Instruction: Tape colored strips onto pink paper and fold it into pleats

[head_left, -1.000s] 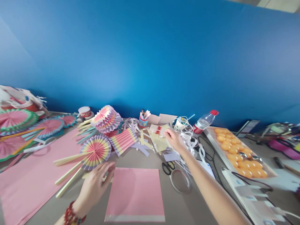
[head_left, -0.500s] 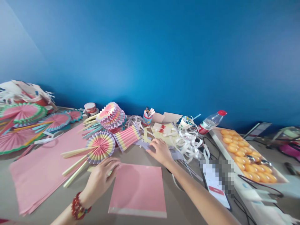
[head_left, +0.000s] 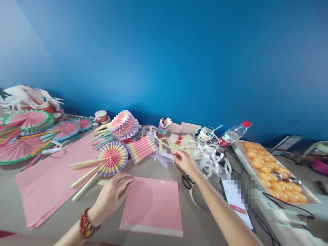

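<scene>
Lying flat, pink sheet (head_left: 153, 205), white-banded

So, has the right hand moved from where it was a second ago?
Yes: judged against the pen cup, the right hand has come leftward and nearer the wearer, and now pinches a lavender paper strip.

No wording can be read. At three o'clock from the middle of the view, the bottle (head_left: 232, 134) has a red and white label (head_left: 226, 139), its print too blurred. At four o'clock, the phone (head_left: 237, 218) shows a pale screen with a red block, its lettering illegible and part of it pixelated. The tub (head_left: 101, 116) at nine o'clock carries a red and white band, too small to make out.
</scene>
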Demonstrator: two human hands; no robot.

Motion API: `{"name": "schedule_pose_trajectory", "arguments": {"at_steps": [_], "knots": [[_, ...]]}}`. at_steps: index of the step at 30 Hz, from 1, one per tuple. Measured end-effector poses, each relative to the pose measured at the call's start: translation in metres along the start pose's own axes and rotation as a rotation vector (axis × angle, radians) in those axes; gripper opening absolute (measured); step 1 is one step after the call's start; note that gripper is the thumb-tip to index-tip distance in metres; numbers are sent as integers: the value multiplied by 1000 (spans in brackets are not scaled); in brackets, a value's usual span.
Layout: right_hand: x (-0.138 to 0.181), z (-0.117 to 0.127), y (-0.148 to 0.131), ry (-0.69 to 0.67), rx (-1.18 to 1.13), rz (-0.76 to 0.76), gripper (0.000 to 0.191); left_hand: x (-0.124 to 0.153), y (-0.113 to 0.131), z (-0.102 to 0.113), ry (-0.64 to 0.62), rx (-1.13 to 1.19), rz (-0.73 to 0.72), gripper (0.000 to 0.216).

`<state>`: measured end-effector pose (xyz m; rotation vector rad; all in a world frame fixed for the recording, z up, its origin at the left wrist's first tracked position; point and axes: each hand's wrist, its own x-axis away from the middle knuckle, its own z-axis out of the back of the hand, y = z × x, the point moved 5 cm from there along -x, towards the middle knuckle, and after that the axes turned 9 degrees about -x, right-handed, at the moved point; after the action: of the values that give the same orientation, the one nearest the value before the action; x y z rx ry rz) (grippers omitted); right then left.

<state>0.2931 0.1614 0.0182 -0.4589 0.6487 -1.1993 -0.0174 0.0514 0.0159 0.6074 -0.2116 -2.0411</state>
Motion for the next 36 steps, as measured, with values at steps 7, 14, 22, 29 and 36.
{"name": "schedule_pose_trajectory", "arguments": {"at_steps": [7,14,22,29,36], "knots": [[32,61,-46,203,96,38,25,-18,9,9,71,-30,-44,31],[82,11,-136,-204,-162,267,28,-60,74,10,-72,138,-350,33],[100,39,-85,-22,-317,3,19,-59,37,5,-408,380,72,13],[104,-8,-62,-187,-416,-186,16,-43,29,-5,-435,400,156,16],[114,-42,-70,-300,-413,-179,10,-20,28,-12,-468,404,235,16]]}}
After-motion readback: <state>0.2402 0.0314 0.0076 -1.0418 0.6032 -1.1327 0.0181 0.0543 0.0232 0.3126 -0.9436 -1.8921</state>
